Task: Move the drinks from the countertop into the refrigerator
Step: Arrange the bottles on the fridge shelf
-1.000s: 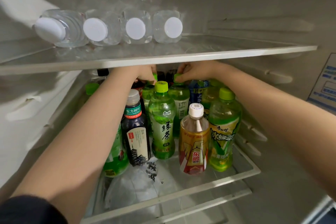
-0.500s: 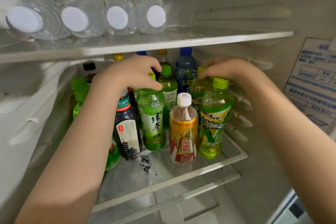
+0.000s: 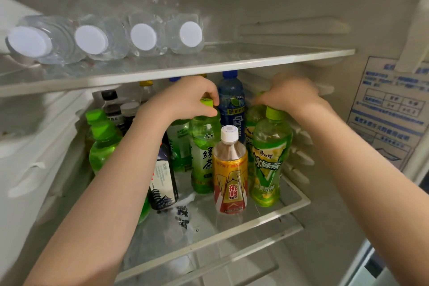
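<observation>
pinching a cap from above
left hand (image 3: 185,100) is clamping curled fingers on the upright green tea bottle (image 3: 203,146) beneath it; right hand (image 3: 292,97) grip blurred, cannot tell.

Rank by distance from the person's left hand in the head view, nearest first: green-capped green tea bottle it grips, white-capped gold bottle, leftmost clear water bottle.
1. Green-capped green tea bottle: gripped by the left hand.
2. White-capped gold bottle: front, below.
3. Leftmost clear water bottle: upper shelf.
</observation>
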